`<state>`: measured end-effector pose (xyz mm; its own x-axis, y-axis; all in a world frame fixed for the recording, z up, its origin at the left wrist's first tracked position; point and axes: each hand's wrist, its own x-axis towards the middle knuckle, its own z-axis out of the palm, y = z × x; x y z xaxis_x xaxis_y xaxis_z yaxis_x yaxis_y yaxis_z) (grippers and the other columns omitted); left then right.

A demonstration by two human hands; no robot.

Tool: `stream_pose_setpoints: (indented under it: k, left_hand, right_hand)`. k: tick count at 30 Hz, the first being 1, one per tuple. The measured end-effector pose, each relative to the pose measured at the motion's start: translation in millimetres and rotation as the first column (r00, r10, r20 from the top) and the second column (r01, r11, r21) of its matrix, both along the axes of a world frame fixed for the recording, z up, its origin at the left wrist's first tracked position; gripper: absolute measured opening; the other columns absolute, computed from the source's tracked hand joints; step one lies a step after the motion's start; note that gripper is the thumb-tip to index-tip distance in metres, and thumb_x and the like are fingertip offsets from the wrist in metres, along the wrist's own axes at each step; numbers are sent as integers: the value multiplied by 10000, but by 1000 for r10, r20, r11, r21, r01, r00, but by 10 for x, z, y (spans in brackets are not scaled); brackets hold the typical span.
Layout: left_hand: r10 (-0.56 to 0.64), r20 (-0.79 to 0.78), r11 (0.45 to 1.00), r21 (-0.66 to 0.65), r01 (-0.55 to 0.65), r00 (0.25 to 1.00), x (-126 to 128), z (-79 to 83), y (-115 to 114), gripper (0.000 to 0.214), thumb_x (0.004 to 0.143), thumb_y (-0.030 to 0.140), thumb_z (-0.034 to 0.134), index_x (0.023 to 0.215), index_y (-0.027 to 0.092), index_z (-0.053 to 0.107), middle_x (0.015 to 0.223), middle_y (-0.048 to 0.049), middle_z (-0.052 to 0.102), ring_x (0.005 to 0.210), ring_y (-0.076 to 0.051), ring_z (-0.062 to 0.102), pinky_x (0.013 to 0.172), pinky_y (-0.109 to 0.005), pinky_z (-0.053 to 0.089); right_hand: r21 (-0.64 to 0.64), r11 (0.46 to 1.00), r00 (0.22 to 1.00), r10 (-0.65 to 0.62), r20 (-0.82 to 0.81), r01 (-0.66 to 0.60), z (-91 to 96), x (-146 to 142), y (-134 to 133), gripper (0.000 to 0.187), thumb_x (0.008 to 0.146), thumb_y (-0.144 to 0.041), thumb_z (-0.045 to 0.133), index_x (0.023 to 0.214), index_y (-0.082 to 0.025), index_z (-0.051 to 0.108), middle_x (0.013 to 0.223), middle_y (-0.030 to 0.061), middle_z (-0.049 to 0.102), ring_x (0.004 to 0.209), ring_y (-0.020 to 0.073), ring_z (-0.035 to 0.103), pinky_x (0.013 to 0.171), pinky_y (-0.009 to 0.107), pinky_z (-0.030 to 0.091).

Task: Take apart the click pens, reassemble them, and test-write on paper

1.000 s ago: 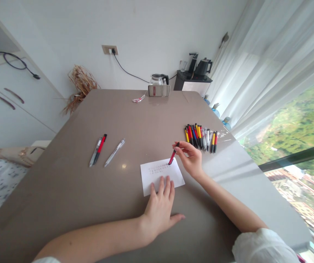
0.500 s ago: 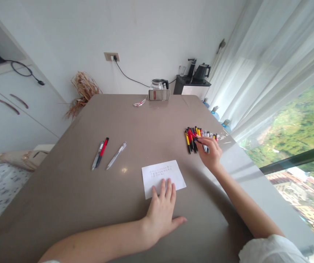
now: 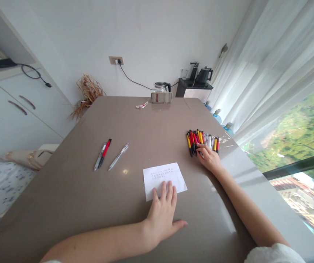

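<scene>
My left hand (image 3: 162,215) lies flat with its fingers spread, its fingertips resting on the lower part of a white sheet of paper (image 3: 150,182). Small handwritten marks, some reddish, run across the paper's upper half. To the right, my right hand (image 3: 209,159) is at a row of pens, with thumb and fingers closed about the dark lower end of a red pen (image 3: 196,137). Its fingers partly hide that pen and those beside it. Yellow pens (image 3: 189,143), red ones and clear or white ones (image 3: 209,139) lie side by side there.
On the left of the brown table (image 3: 80,204) lie a red-and-black pen (image 3: 105,152), a clear pen (image 3: 99,157) touching it and another clear pen (image 3: 118,157) apart. At the far edge stand a phone (image 3: 161,97), a glass pot (image 3: 159,87) and a small patterned item (image 3: 142,105).
My right hand has lowered the red pen from above the row down among the other pens. My left hand keeps its place on the paper. The view has shifted slightly.
</scene>
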<state>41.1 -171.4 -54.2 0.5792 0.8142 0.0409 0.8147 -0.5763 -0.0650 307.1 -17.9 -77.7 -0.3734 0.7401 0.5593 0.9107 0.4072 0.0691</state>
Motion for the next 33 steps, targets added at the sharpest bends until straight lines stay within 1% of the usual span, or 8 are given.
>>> stream_pose_setpoints:
  k: [5, 8, 17, 20, 26, 29, 31, 33]
  left_hand:
    - [0, 6, 1000, -2, 0, 1000, 0, 0, -3, 846, 727, 650, 83, 1322, 58, 193, 1385, -175, 156, 1264, -355, 71, 910, -556, 257]
    - [2, 9, 1000, -3, -2, 1000, 1, -6, -8, 849, 725, 653, 86, 1322, 60, 193, 1387, -173, 151, 1265, -355, 63, 911, -555, 256]
    - [13, 11, 1000, 8, -13, 1000, -3, -3, -3, 851, 720, 658, 64, 1329, 73, 168, 1395, -155, 138, 1267, -342, 68, 925, -539, 249]
    - [18, 0, 1000, 20, -18, 1000, -3, 5, -3, 856, 719, 658, 57, 1332, 67, 146, 1390, -162, 155, 1270, -331, 70, 932, -535, 241]
    - [18, -22, 999, 43, -17, 1000, -3, -3, -22, 868, 711, 668, 53, 1329, 69, 165, 1392, -156, 154, 1274, -314, 65, 940, -518, 235]
    - [12, 8, 999, 43, -12, 1000, -31, 76, 41, 862, 707, 675, 55, 1328, 93, 184, 1385, -151, 190, 1271, -298, 103, 938, -485, 253]
    - [31, 40, 999, 39, -32, 999, -77, 210, 154, 797, 741, 639, 77, 1323, 111, 210, 1369, -148, 240, 1259, -284, 158, 932, -455, 268]
    - [95, 61, 994, 45, -98, 994, -157, 402, 321, 672, 802, 547, 113, 1308, 127, 255, 1340, -142, 304, 1219, -268, 253, 922, -421, 285]
  right_hand:
    - [-39, 999, 1000, 7, 16, -6, 18, -30, 7, 236, 806, -228, 410, 981, -155, 551, 1102, 80, 545, 945, 156, 537, 759, 248, 431]
    - [-46, 999, 1000, 9, 9, -8, 28, -48, 8, 247, 800, -245, 419, 982, -153, 559, 1091, 82, 549, 959, 167, 526, 793, 265, 419]
    - [-35, 999, 1000, 21, -17, -21, 66, -85, -30, 286, 779, -313, 458, 1000, -160, 557, 1055, 89, 559, 943, 192, 521, 774, 294, 420]
    - [-38, 999, 1000, 22, -13, -22, 79, -90, -37, 280, 782, -311, 457, 1000, -165, 558, 1042, 83, 565, 936, 186, 523, 773, 287, 416]
    - [-18, 1000, 1000, -10, -22, 10, 80, -95, -35, 263, 781, -321, 458, 964, -171, 574, 1007, 74, 578, 913, 178, 530, 740, 270, 420]
    - [-25, 999, 999, -23, -28, 22, 87, -103, -43, 259, 787, -322, 447, 957, -175, 577, 1004, 74, 579, 918, 180, 526, 742, 273, 417]
    - [-31, 999, 999, -34, -33, 33, 92, -110, -50, 264, 792, -324, 438, 962, -176, 576, 998, 75, 581, 919, 181, 524, 748, 276, 415]
    - [-34, 999, 998, -44, -40, 42, 94, -115, -53, 269, 797, -326, 429, 967, -176, 575, 993, 76, 582, 918, 180, 524, 756, 279, 412]
